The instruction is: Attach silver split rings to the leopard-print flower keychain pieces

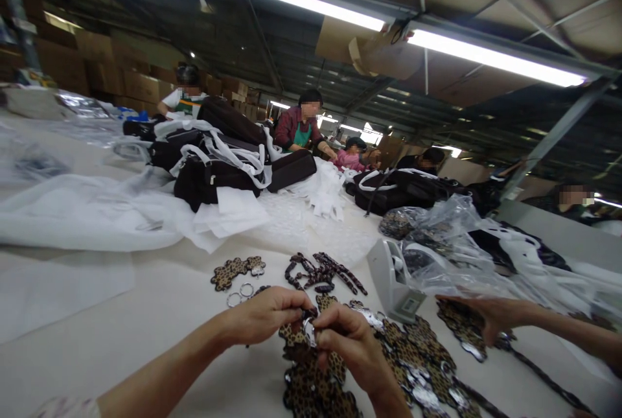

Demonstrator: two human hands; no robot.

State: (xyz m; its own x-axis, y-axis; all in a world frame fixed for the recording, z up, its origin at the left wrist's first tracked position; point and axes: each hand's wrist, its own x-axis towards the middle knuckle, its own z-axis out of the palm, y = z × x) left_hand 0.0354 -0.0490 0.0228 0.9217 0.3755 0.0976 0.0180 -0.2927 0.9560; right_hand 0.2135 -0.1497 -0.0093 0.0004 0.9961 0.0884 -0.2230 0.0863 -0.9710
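Observation:
My left hand (279,314) is closed in a pinch on a small dark patterned piece, mostly covered by the fingers. Facing it, my right hand (347,337) pinches a silver metal ring (310,332), and the fingertips of both hands nearly meet there. Leopard-print flower-edged charms (318,392) lie in a pile under my hands. Beyond my left hand are two loose metal rings (246,290) and a few more leopard-print charms (230,272). Dark patterned straps (335,272) lie bunched just past my fingertips.
Another person's hand (503,317) rests on charms at the right. A grey-white box-shaped device (393,282) stands beside clear plastic bags (451,230). Black bags with white straps (218,168) are heaped farther back, near white sheets (233,210). Several people work behind.

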